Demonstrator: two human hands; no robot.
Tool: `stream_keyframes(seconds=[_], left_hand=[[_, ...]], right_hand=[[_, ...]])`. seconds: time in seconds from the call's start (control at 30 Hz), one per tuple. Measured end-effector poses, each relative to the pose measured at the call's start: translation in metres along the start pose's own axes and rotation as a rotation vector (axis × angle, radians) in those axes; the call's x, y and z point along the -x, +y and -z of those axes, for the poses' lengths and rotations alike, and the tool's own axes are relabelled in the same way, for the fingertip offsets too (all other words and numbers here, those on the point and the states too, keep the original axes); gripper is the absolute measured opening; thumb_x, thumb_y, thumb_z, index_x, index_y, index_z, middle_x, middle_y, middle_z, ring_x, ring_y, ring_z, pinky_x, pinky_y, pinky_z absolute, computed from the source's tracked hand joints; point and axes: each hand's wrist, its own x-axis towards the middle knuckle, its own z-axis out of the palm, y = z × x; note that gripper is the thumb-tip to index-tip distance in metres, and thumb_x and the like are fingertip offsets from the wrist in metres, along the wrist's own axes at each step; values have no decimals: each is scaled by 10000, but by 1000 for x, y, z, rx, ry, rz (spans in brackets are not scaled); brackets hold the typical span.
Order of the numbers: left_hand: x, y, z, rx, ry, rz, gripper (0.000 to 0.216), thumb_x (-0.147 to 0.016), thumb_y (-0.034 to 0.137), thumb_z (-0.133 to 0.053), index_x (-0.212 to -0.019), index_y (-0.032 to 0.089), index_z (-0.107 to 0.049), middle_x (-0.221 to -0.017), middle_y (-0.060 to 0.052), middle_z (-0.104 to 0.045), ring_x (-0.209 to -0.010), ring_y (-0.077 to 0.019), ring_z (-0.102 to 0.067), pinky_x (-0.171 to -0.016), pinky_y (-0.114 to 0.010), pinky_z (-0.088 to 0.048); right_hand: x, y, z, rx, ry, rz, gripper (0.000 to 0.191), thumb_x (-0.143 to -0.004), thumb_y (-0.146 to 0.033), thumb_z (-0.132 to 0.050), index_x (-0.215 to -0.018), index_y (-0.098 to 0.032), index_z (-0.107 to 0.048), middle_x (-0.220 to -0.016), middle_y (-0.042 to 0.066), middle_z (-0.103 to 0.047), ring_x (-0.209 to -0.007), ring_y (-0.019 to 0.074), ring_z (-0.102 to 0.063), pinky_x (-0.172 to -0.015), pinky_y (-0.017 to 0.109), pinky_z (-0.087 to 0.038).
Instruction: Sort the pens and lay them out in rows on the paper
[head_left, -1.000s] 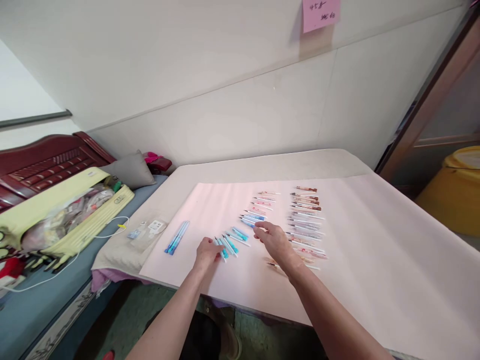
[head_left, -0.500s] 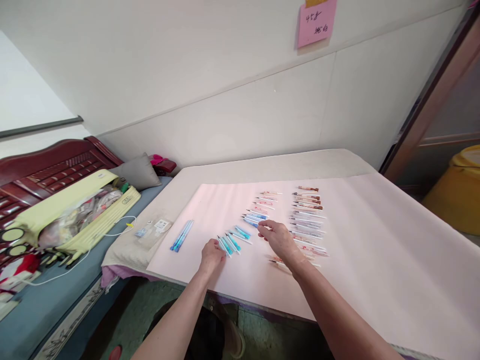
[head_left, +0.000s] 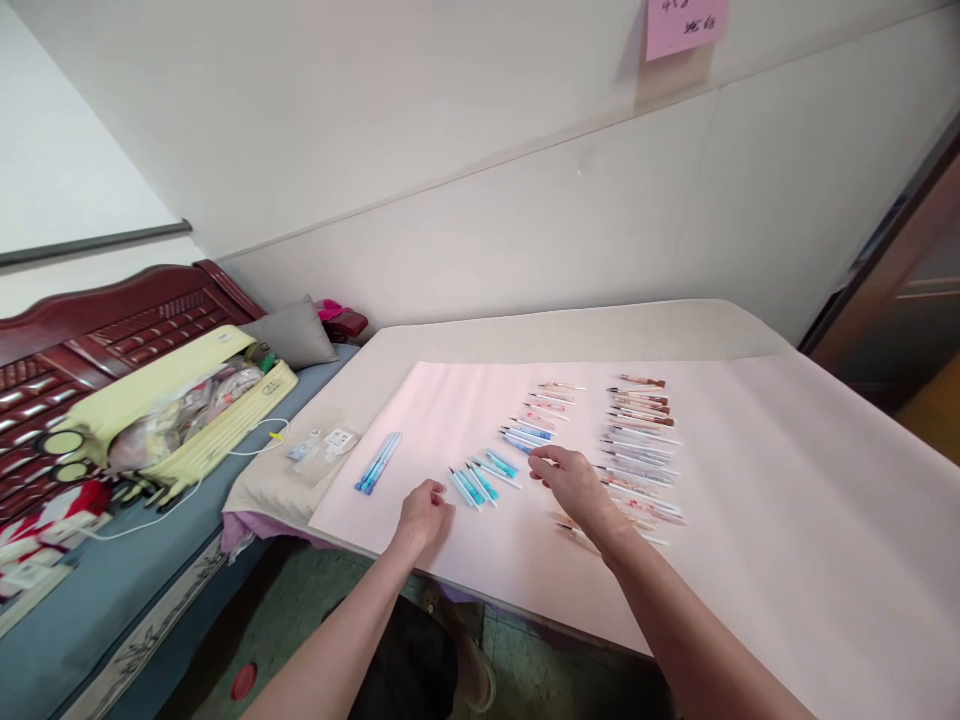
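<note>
Slim pens with dark tips lie in groups on a pale pink sheet (head_left: 720, 560). My left hand (head_left: 424, 514) rests on the sheet beside the turquoise-and-white pens (head_left: 474, 486), a small gap from them. Its fingers are loosely bent and apart, holding nothing visible. With fingertips pinched, my right hand (head_left: 568, 482) is at the end of a blue pen (head_left: 516, 442), below another blue-and-white pen (head_left: 531, 433). Pink-and-white pens (head_left: 547, 407) lie above these. A long column of pens (head_left: 641, 440), brown at the top, runs right of my right hand, which partly covers its lower end.
Two blue pens (head_left: 378, 464) lie at the sheet's left. Clear plastic packets (head_left: 324, 450) rest on the cream table cover. Further left, a bed holds an open yellow case (head_left: 281, 390) full of bags, a white cable (head_left: 259, 428) and a grey pillow (head_left: 296, 335).
The view has shifted, so the scene sits further right. My left hand has drawn slightly away from the turquoise pens. My right hand stays by the blue pen.
</note>
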Motion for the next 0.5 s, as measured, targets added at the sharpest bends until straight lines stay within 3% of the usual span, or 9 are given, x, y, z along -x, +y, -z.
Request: stream_keyframes(seconds=[0.1,0.27,0.5], left_hand=[[-14,-5,26,-264,58,-80,100,-696,117,-588,-768,181,-615,-817,-56,-624,-841,-199,-570,-749,-268,-377],[-42,-13,67,-592,188,-76,257,-834,120,-373,-1008,146,-560,-1042,-139,-575,-971,-250,-548,-796,-323,-376],[-59,-22,74,-697,195,-36,299,-845,96,-311,-1024,105,-551,-1006,-181,-574,-958,-281,-572,-811,-366,-383]], right_hand=[[0,-1,0,24,-8,5,320,-729,-392,-495,-891,-174,-666,-727,49,-674,-685,195,-603,-647,298,-435],[0,-3,-2,93,-6,22,303,-719,-391,-496,-861,-193,-676,-759,47,-683,-705,202,-597,-653,302,-424],[-4,-2,-10,130,-32,11,326,-719,-402,-494,-891,-190,-673,-743,48,-679,-687,206,-585,-611,300,-418]])
